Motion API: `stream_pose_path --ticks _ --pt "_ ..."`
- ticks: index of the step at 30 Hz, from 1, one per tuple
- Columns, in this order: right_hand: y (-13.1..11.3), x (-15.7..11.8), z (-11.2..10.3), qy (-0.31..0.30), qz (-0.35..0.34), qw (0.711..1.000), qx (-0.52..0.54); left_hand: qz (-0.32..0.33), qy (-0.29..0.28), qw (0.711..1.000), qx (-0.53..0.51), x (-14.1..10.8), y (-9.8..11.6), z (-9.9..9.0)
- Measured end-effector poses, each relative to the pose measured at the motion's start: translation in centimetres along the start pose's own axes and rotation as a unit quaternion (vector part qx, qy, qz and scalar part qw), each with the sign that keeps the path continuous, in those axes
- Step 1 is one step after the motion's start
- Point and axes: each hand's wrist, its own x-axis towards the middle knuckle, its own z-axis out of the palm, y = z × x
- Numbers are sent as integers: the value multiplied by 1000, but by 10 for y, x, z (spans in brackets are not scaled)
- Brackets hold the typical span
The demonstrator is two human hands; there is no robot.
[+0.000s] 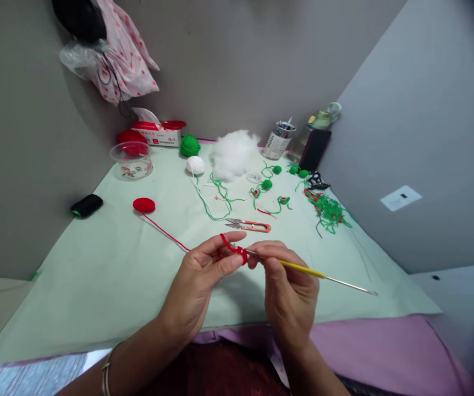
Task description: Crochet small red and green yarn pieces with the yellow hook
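Observation:
My left hand (pixel 198 275) pinches a small red crochet piece (pixel 242 254) between thumb and fingers, with red yarn looped over its raised index finger. In my right hand (pixel 288 291) is a crochet hook (pixel 303 268) with a yellow grip; its metal tip meets the red piece, and its other end points right. A red strand runs from the left hand to a red yarn ball (pixel 144 205) at the left. Orange-handled snips (pixel 249 225) lie just beyond the hands.
Behind stand a plastic tub (pixel 132 168), green yarn ball (pixel 189 146), white yarn ball (pixel 196 165), white stuffing (pixel 236 154), pen can (pixel 279 141) and phone (pixel 315 149). Green yarn scraps (pixel 330 212) lie right, a black item (pixel 87 205) left.

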Motion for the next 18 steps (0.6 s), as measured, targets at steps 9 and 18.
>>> stream_pose_path --ticks 9,18 --pt "3 1 -1 -18 21 998 61 -9 3 999 -36 0 0 2" --pt "-2 -1 -4 -12 37 999 27 0 21 1000 -17 -2 -3 4"
